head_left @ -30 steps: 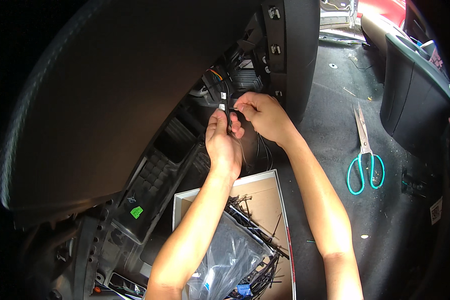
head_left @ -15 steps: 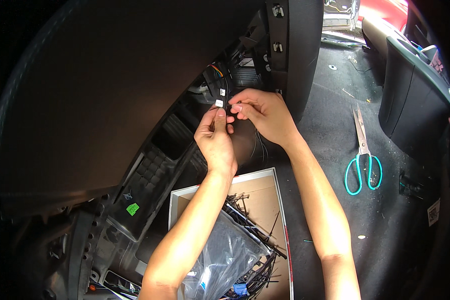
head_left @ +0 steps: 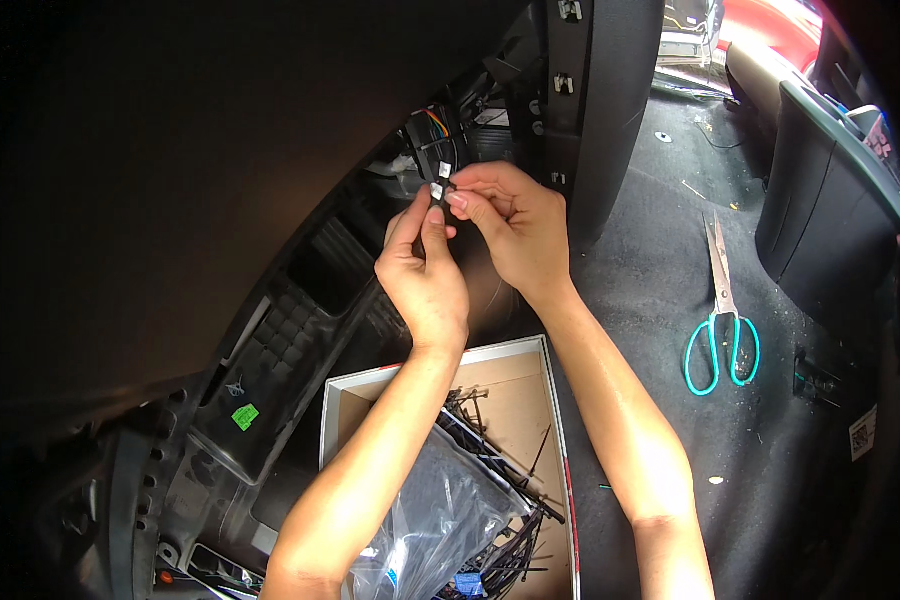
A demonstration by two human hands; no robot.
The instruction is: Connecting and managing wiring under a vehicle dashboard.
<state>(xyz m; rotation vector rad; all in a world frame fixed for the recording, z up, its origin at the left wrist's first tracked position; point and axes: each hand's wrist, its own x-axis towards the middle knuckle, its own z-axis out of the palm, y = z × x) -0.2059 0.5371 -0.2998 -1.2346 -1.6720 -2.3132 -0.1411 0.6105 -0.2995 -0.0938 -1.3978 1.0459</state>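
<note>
My left hand [head_left: 420, 262] grips a thin black cable bundle with two small white tags [head_left: 437, 192], its thumb just below the lower tag. My right hand [head_left: 510, 225] is closed in a pinch beside the tags, almost touching the left; what sits between its fingertips is too small to make out. Coloured wires [head_left: 435, 123] show just above, inside the opening under the dark overhanging trim panel [head_left: 190, 140].
A cardboard box [head_left: 500, 362] with a clear plastic bag [head_left: 420, 530] and black cable ties [head_left: 535, 535] lies below my forearms. Teal-handled scissors [head_left: 722, 300] rest on the dark floor [head_left: 650, 260], a plastic housing [head_left: 820, 190] beyond them. A pillar [head_left: 615, 120] rises behind my hands.
Both hands have moved up, with the tagged cable, toward the coloured wires. The right hand has also shifted slightly left, closer to the tags.
</note>
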